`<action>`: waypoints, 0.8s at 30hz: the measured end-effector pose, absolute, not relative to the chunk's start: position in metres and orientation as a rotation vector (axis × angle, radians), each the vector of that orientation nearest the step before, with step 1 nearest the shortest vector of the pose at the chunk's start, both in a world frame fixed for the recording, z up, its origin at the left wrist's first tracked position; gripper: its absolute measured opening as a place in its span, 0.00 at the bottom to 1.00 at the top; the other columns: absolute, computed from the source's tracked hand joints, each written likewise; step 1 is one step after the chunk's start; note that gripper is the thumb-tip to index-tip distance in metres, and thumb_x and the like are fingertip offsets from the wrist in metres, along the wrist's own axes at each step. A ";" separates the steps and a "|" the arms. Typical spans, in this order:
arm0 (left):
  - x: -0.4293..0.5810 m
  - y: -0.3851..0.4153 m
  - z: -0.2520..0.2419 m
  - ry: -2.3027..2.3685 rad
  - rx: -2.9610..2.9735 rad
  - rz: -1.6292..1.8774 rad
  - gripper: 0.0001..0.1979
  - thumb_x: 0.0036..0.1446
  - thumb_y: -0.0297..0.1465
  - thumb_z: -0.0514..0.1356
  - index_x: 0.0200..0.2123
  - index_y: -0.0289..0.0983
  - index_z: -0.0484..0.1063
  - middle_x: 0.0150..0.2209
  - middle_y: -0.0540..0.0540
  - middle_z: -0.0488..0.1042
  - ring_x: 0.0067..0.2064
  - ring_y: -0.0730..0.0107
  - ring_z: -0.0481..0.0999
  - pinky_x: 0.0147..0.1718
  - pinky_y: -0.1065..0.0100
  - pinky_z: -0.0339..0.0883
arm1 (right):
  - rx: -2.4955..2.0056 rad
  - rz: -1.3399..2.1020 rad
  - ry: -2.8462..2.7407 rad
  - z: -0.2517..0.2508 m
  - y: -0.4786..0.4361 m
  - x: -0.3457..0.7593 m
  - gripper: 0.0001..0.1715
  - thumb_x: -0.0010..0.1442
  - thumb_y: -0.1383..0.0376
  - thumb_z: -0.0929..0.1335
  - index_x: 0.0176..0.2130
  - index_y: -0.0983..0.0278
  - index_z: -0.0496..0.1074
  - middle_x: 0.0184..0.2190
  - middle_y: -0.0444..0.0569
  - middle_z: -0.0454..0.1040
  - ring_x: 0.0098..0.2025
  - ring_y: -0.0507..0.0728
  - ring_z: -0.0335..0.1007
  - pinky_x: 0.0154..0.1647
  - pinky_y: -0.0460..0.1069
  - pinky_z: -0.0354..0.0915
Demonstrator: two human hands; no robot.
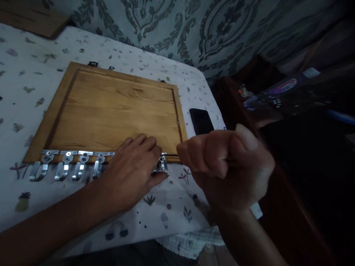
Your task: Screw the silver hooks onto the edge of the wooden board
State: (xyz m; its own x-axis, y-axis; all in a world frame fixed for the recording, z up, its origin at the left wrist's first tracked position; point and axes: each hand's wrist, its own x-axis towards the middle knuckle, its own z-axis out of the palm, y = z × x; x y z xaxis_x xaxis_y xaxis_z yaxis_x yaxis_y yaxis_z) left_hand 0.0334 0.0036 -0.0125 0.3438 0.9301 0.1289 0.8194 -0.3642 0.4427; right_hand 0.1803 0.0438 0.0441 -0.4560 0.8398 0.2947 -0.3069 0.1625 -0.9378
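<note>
A wooden panel [117, 107] with a raised frame lies flat on a table covered by a white patterned cloth [22, 77]. Along its near edge sits a row of several metal hooks [67, 164], each fixed with a screw. My left hand [132, 172] rests on that edge, thumb and fingers pinching the rightmost hook [163, 163]. My right hand [223, 161] is a fist around a thin dark tool shaft [171, 155], whose tip points left at that hook; the handle is hidden in the fist.
A black phone [201, 121] lies on the cloth right of the panel. A brown board [27, 15] lies at the far left corner. Patterned fabric [184, 24] hangs behind the table. Dark furniture with a plastic bottle [278, 92] stands to the right.
</note>
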 end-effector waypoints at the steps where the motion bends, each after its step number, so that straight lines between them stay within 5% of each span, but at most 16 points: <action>1: 0.034 0.004 -0.012 1.560 2.316 0.519 0.13 0.59 0.37 0.68 0.40 0.34 0.75 0.41 0.43 0.74 0.46 0.54 0.71 0.45 0.52 0.66 | -0.485 1.538 -1.488 0.043 0.050 0.182 0.35 0.69 0.60 0.66 0.14 0.63 0.54 0.11 0.36 0.48 0.14 0.46 0.43 0.19 0.47 0.48; 9: 0.034 0.004 -0.009 1.549 2.296 0.532 0.13 0.58 0.37 0.69 0.38 0.34 0.75 0.40 0.43 0.74 0.45 0.52 0.72 0.44 0.52 0.67 | -0.100 1.897 -1.599 0.041 0.088 0.188 0.36 0.68 0.58 0.66 0.15 0.64 0.49 0.10 0.35 0.43 0.12 0.44 0.40 0.15 0.42 0.45; 17: 0.032 0.002 -0.013 1.521 2.256 0.595 0.11 0.63 0.37 0.64 0.40 0.35 0.75 0.43 0.44 0.74 0.48 0.53 0.71 0.47 0.51 0.65 | -0.527 1.517 -1.568 0.043 0.043 0.176 0.33 0.69 0.57 0.66 0.15 0.62 0.59 0.14 0.38 0.53 0.16 0.48 0.47 0.20 0.48 0.50; 20: 0.032 0.002 -0.014 1.529 2.275 0.595 0.11 0.60 0.36 0.67 0.39 0.34 0.74 0.41 0.44 0.74 0.46 0.54 0.71 0.46 0.52 0.65 | -0.643 1.292 -1.311 0.041 0.032 0.162 0.31 0.67 0.62 0.66 0.15 0.62 0.57 0.14 0.39 0.52 0.16 0.48 0.45 0.19 0.48 0.48; 24: 0.033 0.003 -0.014 1.555 2.298 0.597 0.12 0.57 0.35 0.69 0.37 0.34 0.74 0.39 0.44 0.73 0.45 0.54 0.71 0.43 0.54 0.66 | -0.678 1.131 -1.124 0.041 0.035 0.155 0.34 0.64 0.55 0.69 0.14 0.62 0.55 0.12 0.38 0.47 0.15 0.47 0.44 0.16 0.47 0.49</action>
